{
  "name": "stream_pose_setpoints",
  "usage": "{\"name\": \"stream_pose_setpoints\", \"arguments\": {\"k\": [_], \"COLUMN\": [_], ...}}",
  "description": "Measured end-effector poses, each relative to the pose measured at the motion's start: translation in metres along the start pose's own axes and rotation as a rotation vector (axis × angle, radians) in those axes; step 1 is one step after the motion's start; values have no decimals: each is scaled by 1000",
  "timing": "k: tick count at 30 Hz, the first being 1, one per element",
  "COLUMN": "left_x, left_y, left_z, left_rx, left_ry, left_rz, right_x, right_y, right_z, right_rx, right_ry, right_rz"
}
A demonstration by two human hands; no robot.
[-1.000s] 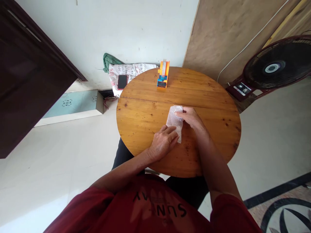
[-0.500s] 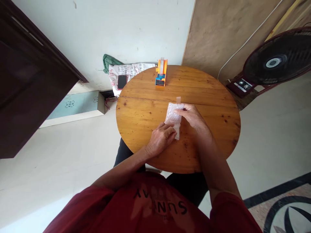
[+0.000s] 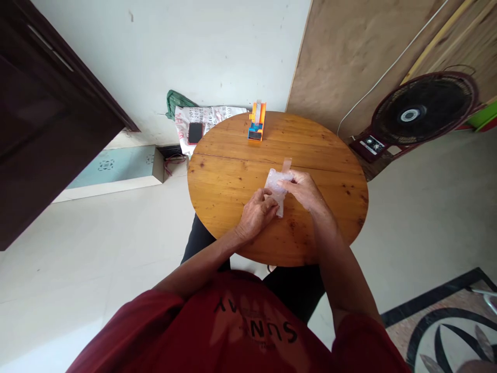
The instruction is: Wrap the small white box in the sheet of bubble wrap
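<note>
A small packet of bubble wrap (image 3: 273,180) lies on the round wooden table (image 3: 229,178), between my two hands. From its far edge a strip of clear tape (image 3: 287,165) sticks out. My right hand (image 3: 305,189) pinches the packet's right side, thumb on top. Curled fingers of my left hand (image 3: 256,212) grip its near left part, where a narrow end of the wrap hangs out below them. Whatever the wrap may contain cannot be made out. An orange and blue tape dispenser (image 3: 257,122) stands at the table's far side.
Beyond the table's far left edge, a phone (image 3: 195,133) rests on a printed white sack (image 3: 217,113) beside a green bag (image 3: 179,103). A dark fan (image 3: 415,116) stands at the right. A dark door (image 3: 50,119) is at the left.
The tape strip now leans to the right and the packet looks slightly more tilted. Both hands keep their grip. The camera view has shifted a little.
</note>
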State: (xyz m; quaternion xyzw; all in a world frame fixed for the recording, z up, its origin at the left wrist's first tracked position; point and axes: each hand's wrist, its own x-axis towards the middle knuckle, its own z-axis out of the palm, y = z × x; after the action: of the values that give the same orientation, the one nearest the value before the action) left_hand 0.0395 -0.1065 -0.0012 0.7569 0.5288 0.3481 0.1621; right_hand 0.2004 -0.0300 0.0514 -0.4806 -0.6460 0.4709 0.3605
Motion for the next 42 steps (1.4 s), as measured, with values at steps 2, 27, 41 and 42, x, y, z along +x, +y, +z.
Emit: {"name": "stream_pose_setpoints", "arguments": {"k": [2, 27, 41, 42], "left_x": [-2, -12, -21, -22], "left_y": [-1, -2, -4, -3], "left_z": [3, 7, 14, 15], "left_rx": [-26, -169, -66, -69], "left_ry": [25, 60, 97, 104], "left_rz": [-22, -49, -78, -100], "right_x": [-5, -70, -70, -70], "right_y": [-1, 1, 5, 6], "right_z": [0, 25, 20, 20], "right_rx": [-11, -282, -390, -396], "right_ry": [-3, 198, 150, 156], "right_rz": [-28, -160, -246, -245]}}
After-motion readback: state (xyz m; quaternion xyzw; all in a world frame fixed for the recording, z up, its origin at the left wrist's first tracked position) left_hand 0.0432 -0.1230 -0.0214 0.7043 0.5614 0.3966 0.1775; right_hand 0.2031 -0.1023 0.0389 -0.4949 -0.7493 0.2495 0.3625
